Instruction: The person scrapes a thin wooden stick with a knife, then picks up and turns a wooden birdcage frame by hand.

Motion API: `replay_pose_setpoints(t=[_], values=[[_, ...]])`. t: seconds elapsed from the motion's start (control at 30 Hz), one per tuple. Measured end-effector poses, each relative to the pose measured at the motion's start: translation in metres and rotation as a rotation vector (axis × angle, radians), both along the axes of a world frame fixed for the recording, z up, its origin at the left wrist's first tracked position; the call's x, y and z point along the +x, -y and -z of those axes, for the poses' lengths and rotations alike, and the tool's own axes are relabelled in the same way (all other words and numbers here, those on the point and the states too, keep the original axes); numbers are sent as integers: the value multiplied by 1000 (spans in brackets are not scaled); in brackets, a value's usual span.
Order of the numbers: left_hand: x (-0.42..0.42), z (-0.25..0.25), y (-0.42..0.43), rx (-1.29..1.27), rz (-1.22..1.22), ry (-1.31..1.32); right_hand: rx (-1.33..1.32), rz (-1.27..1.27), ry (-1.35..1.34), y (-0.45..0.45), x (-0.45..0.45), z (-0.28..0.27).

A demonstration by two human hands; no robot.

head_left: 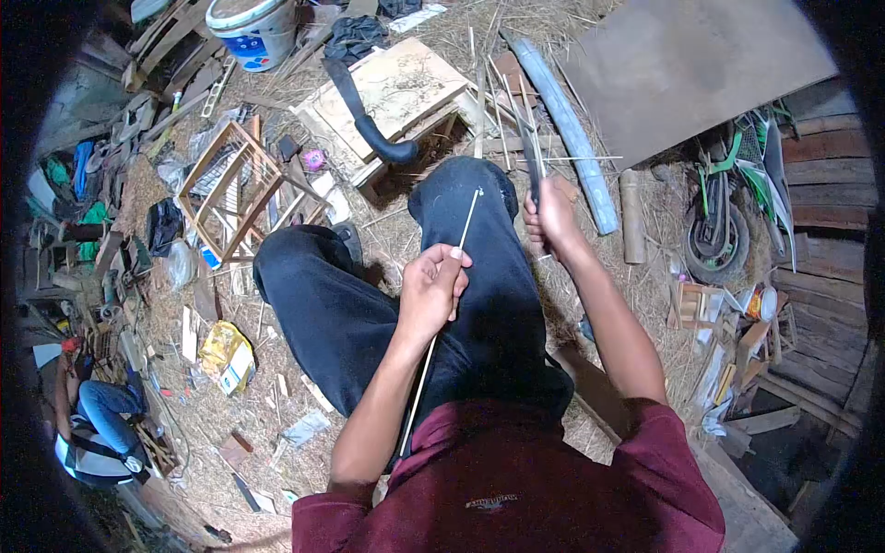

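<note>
My left hand [431, 291] is closed around a thin bamboo stick [470, 217]. The stick slants over my lap, its far tip above my knee and its lower end near my shirt. To the right, my right hand [553, 219] grips a knife [533, 157] whose narrow blade points up and away from me. The blade is apart from the stick. Beyond my knees, a large curved blade with a black handle [385, 144] lies on a low wooden table [406, 78].
A wooden frame [230, 194] stands at left, near a yellow bag [227, 358]. Ahead are a white bucket [254, 35], a grey-blue plank [567, 124] and a large board [701, 69]. A motorbike wheel [717, 241] is at right. Another person's leg [109, 413] shows at far left.
</note>
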State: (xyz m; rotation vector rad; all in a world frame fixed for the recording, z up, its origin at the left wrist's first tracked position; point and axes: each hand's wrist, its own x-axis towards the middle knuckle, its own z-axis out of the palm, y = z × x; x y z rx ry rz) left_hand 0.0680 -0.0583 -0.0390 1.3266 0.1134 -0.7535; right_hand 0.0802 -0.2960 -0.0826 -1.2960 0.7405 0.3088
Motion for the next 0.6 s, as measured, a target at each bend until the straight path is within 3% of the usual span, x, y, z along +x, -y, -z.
replay_pose_setpoints(t=[0.03,0.2,0.33,0.4,0.6], values=[[1,1,-1,-2,-9,-10,-782,-145,430,-5,-4,8],[6,4,-2,-6,-38,-20,-823,-196,456,-15,-11,-21],[4,0,7,218,-69,188,-1078,-349,572,-38,-3,-36],[5,7,11,331,-85,370,-1132,-376,470,-49,2,-43],[3,-17,14,535,-55,543,-1236,-447,402,-54,9,-31]])
